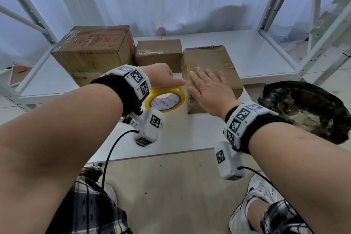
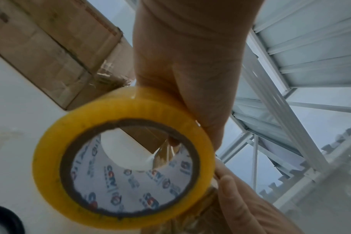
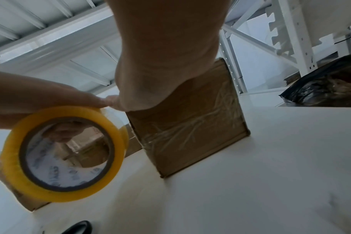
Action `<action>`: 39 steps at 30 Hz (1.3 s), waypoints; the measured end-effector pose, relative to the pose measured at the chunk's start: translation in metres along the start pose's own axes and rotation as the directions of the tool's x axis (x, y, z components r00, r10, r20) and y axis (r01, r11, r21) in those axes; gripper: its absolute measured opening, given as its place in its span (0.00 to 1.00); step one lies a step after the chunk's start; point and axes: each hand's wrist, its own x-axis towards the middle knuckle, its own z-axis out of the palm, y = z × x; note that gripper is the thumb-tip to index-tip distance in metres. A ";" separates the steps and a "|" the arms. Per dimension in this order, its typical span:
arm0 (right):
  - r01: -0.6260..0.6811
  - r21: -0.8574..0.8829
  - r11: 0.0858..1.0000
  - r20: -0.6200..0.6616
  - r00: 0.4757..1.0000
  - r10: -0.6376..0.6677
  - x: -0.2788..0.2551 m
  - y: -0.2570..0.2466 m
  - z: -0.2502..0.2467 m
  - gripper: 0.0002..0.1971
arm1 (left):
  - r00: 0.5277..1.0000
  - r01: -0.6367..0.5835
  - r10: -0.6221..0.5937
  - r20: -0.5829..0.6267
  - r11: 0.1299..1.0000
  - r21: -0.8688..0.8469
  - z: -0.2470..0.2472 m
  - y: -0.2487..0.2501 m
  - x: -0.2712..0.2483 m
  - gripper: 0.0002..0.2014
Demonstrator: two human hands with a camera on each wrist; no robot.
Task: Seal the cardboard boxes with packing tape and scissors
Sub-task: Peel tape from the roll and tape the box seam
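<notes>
On the white bench (image 1: 190,135), the right hand (image 1: 207,89) lies flat, fingers spread, on the nearest cardboard box (image 1: 212,62) while the left hand (image 1: 163,76) grips the yellow tape roll (image 1: 165,99) beside it, seemingly drawing tape across; cutting it with scissors, unseen, likely comes next.

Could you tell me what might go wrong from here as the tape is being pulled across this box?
The left hand grips the tape roll beside the nearest box, while the right hand only lies flat on top; the box could slide on the smooth white table. Tape already on its front looks wrinkled, so new tape may crease too. No scissors are visible for cutting.
</notes>
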 end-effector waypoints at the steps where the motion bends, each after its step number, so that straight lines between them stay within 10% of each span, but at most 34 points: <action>1: 0.006 -0.008 1.000 -0.005 1.000 -0.006 0.000 0.000 0.001 0.31 | 1.000 0.009 -0.009 0.008 0.999 -0.036 0.000 -0.004 0.000 0.29; 10: 0.003 0.018 1.000 0.008 1.000 -0.003 0.002 0.005 0.001 0.30 | 0.998 0.059 -0.060 0.000 0.993 0.103 0.003 0.000 0.001 0.31; 18: -0.009 0.017 1.000 -0.001 1.000 0.009 0.001 0.005 0.002 0.29 | 0.996 -0.033 0.054 0.073 0.966 -0.256 -0.013 -0.026 -0.022 0.20; 23: -0.008 0.023 1.000 -0.004 1.000 0.008 0.000 0.002 0.000 0.28 | 0.984 -0.117 0.141 0.106 0.972 -0.202 -0.012 -0.033 -0.039 0.30; 26: 0.055 0.051 0.997 -0.189 0.981 -0.045 0.001 -0.001 -0.005 0.24 | 0.980 -0.197 0.197 -0.001 0.979 -0.050 -0.008 -0.032 -0.039 0.30; 29: 0.297 -0.067 0.952 -0.498 0.817 -0.290 -0.009 -0.019 -0.010 0.14 | 0.970 -0.229 0.229 -0.082 0.973 0.012 -0.008 -0.033 -0.039 0.30; 35: 0.344 0.036 0.938 0.064 0.936 -0.346 -0.025 -0.077 0.009 0.11 | 0.947 -0.283 0.300 -0.113 0.948 0.146 -0.005 -0.029 -0.039 0.33; 39: 0.272 0.126 0.954 0.185 0.938 -0.292 -0.016 -0.103 0.028 0.16 | 0.922 -0.325 0.347 -0.172 0.934 0.146 -0.004 -0.028 -0.041 0.32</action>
